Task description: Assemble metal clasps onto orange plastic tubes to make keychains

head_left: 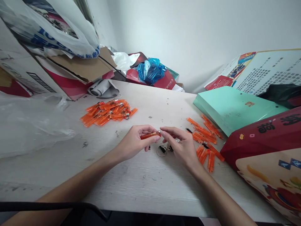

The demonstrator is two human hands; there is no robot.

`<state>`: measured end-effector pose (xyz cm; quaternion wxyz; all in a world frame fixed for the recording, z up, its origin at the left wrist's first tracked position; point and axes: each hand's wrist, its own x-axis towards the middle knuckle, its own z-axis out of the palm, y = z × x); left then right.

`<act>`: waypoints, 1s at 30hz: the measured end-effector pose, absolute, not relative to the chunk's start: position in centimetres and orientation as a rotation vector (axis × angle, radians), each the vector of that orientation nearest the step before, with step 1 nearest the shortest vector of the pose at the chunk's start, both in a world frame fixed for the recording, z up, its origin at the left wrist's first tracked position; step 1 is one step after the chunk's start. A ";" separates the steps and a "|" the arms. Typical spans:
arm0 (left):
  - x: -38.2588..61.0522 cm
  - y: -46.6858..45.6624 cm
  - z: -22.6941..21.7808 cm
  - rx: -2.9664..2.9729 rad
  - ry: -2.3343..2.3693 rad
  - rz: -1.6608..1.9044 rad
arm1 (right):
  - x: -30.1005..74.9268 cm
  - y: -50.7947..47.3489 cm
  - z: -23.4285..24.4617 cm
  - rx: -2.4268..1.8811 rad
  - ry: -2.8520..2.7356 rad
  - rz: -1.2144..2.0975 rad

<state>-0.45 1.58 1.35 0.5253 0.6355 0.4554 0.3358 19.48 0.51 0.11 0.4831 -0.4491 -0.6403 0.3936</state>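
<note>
An orange lighter [150,135] lies level in my left hand [138,138], whose fingers and thumb are closed around its body. At the lighter's silvery metal end, the thumb and fingertips of my right hand [180,141] pinch together. Just below the hands on the table are a thin ring [162,150] and small black and metal parts [169,147], partly hidden by my right hand. Loose orange lighter bodies [204,135] are scattered to the right. On the left is a heap of orange lighters [109,112], many with metal tops.
The pale table [141,188] carries clear plastic sheeting [30,125] on the left beside cardboard boxes [54,75]. A blue plastic bag [151,70] sits at the back. A mint-green box [237,105] and a red printed bag [270,157] stand at right. A black cable [58,205] crosses the front left.
</note>
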 end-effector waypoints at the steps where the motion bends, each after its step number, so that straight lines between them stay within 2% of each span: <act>1: -0.4 1.6 1.3 1.511 1.081 0.806 | 19.5 0.5 0.1 -1.098 -1.561 0.959; 21: -0.2 1.3 0.7 1.678 1.156 0.867 | 19.4 0.4 0.3 -1.064 -1.655 0.886; 30: -0.4 1.2 1.2 1.650 0.971 0.868 | 19.0 -0.3 0.4 -0.904 -1.714 0.463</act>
